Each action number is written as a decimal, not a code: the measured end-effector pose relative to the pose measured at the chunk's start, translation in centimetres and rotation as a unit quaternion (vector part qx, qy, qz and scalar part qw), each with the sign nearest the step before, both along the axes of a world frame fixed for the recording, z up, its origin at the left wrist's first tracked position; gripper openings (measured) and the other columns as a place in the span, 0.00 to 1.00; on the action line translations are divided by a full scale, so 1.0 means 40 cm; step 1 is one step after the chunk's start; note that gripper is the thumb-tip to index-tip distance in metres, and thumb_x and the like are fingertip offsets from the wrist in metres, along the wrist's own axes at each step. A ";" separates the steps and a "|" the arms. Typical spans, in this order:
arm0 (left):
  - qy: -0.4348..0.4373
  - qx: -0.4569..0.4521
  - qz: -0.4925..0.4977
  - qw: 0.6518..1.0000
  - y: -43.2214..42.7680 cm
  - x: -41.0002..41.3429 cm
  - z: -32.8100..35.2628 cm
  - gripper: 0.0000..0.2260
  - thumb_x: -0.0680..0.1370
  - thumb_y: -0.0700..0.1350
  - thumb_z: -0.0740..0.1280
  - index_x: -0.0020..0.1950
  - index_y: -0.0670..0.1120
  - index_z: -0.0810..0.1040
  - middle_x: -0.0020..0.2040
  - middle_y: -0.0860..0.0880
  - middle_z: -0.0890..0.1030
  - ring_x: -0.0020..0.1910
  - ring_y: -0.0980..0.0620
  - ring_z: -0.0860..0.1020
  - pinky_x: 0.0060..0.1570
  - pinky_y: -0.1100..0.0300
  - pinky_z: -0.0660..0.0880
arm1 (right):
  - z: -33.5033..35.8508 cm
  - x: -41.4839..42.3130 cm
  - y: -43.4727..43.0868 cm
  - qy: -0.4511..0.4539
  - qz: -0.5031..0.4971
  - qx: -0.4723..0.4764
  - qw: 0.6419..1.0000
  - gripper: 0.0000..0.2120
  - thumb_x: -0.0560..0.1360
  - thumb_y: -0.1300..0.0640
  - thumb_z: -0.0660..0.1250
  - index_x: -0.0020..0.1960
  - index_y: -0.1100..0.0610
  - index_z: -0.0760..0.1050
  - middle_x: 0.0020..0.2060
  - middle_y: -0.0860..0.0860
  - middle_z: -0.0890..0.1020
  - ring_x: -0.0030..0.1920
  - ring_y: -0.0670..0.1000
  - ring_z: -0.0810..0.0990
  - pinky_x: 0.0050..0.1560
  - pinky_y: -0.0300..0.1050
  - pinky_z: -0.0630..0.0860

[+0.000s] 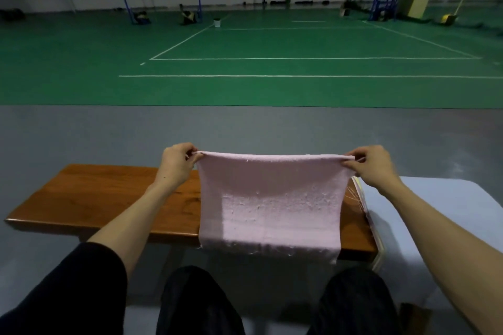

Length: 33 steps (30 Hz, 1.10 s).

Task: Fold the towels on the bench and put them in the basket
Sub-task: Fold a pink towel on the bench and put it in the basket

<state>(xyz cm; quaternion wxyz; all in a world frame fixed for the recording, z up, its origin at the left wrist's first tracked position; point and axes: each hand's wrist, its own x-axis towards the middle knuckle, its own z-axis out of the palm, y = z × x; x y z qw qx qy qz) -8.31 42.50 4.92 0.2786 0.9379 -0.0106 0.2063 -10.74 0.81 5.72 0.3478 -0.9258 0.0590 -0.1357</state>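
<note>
Towel (pixel 269 198), pink, hangs stretched between both hands, held up by its top edge over the wooden surface (pixel 109 198). Left hand (pixel 177 162) pinches the top left corner with fingertips closed on the cloth; right hand (pixel 371 164) pinches the top right corner the same way. The top edge runs taut and nearly level from one hand to the other, and the cloth drops from it in front of the surface, its frayed lower edge hanging past the near edge of the surface, above the person's dark-trousered knees (pixel 196 299).

Left of the towel the surface lies bare brown wood. To the right, just beside the right end of the surface, stands a pale blue-grey object (pixel 435 212) with a light rim and thin strands along its left side; what it is cannot be told for certain. The right forearm crosses above it.

Beyond the surface comes grey floor (pixel 245 128), then a green court (pixel 272 43) with white lines, nets and posts far back.
</note>
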 end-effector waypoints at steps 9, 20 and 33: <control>0.050 0.044 0.008 0.998 -0.011 -0.009 -0.043 0.10 0.82 0.51 0.58 0.46 0.47 0.70 0.33 0.46 0.79 0.28 0.45 0.78 0.30 0.49 0.78 | -0.045 0.002 0.001 0.002 0.000 -0.056 0.998 0.07 0.79 0.54 0.64 0.48 0.56 0.77 0.33 0.53 0.79 0.28 0.54 0.78 0.32 0.47 0.78; 0.056 -0.469 0.040 0.880 -0.110 0.092 -0.080 0.12 0.74 0.42 0.72 0.37 0.44 0.71 0.35 0.46 0.73 0.33 0.53 0.78 0.38 0.57 0.80 | -0.084 0.084 0.044 -0.019 -0.129 0.475 0.870 0.10 0.74 0.57 0.72 0.42 0.64 0.77 0.39 0.61 0.80 0.34 0.57 0.82 0.32 0.43 0.82; 0.006 -0.534 0.051 0.844 -0.194 0.428 0.012 0.13 0.76 0.29 0.65 0.60 0.36 0.77 0.54 0.43 0.77 0.48 0.48 0.79 0.44 0.61 0.81 | -0.035 0.467 0.032 -0.092 -0.118 0.369 0.917 0.19 0.71 0.68 0.73 0.61 0.62 0.78 0.55 0.55 0.78 0.55 0.57 0.80 0.47 0.48 0.83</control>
